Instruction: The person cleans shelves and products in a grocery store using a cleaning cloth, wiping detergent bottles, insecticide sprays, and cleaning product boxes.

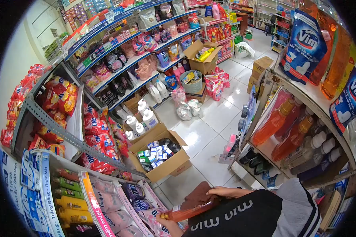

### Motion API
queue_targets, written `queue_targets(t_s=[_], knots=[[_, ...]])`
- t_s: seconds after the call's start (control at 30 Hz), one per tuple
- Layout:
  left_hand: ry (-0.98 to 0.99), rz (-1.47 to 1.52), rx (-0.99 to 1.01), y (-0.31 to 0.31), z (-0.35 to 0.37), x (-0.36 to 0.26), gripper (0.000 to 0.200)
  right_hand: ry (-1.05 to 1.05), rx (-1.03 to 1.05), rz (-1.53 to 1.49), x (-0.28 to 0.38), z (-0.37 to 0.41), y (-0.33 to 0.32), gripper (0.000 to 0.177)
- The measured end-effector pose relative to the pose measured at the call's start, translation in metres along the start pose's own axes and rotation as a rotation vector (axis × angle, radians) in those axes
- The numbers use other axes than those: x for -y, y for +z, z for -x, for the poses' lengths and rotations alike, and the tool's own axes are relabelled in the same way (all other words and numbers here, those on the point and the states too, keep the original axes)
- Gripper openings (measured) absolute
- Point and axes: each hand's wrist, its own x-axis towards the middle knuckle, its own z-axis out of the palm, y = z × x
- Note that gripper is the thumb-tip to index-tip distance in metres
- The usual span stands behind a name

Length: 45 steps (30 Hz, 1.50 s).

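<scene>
A bottle of orange liquid (190, 212) lies nearly level in front of my body, its neck toward the left. My left hand (170, 226) is closed around the neck end; part of that hand falls outside the view. At the other end, my right hand (223, 192) pinches a brown cloth (199, 196), which hangs beside the bottle and partly behind it. Whether my right fingers also touch the bottle cannot be seen. The black shirt front with pale lettering covers the bottle's lower right side.
An open carton (162, 168) of small boxes stands on the tiled floor (203, 148). Shelves with red detergent packs (97, 126) rise at left. At right, a rack (265, 154) holds orange bottles (273, 122) and blue Vim pouches (304, 45). Further back are a grey bucket (192, 85) and cartons.
</scene>
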Motion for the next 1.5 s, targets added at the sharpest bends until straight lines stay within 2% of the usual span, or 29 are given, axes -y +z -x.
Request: queue_targets(t_s=[0.03,0.1,0.13,0.17,0.23,0.33,0.5,0.63,0.83,0.9,1.0,1.13,1.17,1.23,1.27,1.37,1.5], knots=[[-0.072,0.069,0.011,0.013,0.004,-0.007,0.019,-0.007,0.002,-0.055,-0.006,-0.007,-0.001,0.039],[0.016,0.006,-0.033,0.034,0.012,-0.015,0.015,-0.010,0.005,-0.174,-0.022,-0.019,-0.001,0.038],[0.004,0.027,0.054,0.061,0.042,-0.031,0.012,0.011,-0.039,-0.201,-0.018,-0.018,0.002,0.035],[0.125,-0.073,0.093,0.079,0.060,-0.036,0.014,0.050,-0.027,-0.292,-0.031,-0.033,-0.001,0.034],[0.730,-0.485,0.376,0.104,0.087,-0.037,0.012,0.127,-0.036,-0.425,-0.019,-0.018,0.005,0.041],[0.497,-0.230,0.774,0.138,0.127,-0.034,0.006,0.088,0.008,-0.532,-0.049,-0.036,-0.009,0.035],[0.522,-0.521,1.454,0.172,0.161,-0.025,0.012,-0.021,0.011,-0.662,-0.073,-0.028,-0.025,0.032],[0.448,-0.489,1.733,0.197,0.184,-0.017,0.012,-0.164,-0.038,-0.747,-0.083,-0.011,-0.034,0.029],[0.225,-0.309,1.901,0.242,0.219,-0.008,0.010,-0.347,-0.184,-1.035,-0.117,0.021,-0.046,0.026],[0.233,-0.226,1.968,0.259,0.235,0.000,0.011,-0.357,-0.304,-1.008,-0.124,0.030,-0.049,0.026],[0.257,-0.078,2.177,0.286,0.251,0.025,0.017,-0.429,-0.322,-1.127,-0.134,0.038,-0.050,0.026],[0.290,0.041,2.227,0.307,0.287,0.066,0.016,-0.425,-0.506,-1.250,-0.136,0.058,-0.047,0.025],[0.327,0.061,2.241,0.309,0.297,0.076,0.015,-0.466,-0.458,-1.249,-0.162,0.043,-0.054,0.024],[0.385,0.092,2.250,0.314,0.315,0.096,0.009,-0.479,-0.659,-1.125,-0.159,0.053,-0.050,0.030],[0.387,0.057,2.254,0.317,0.321,0.104,0.008,-0.483,-0.647,-1.002,-0.156,0.069,-0.046,0.036],[0.397,-0.023,2.301,0.327,0.335,0.123,0.007,-0.514,-0.800,-0.849,-0.164,0.078,-0.036,0.043],[0.236,-0.250,2.241,0.337,0.337,0.144,0.008,-0.608,-0.812,-0.737,-0.184,0.076,-0.038,0.047]])
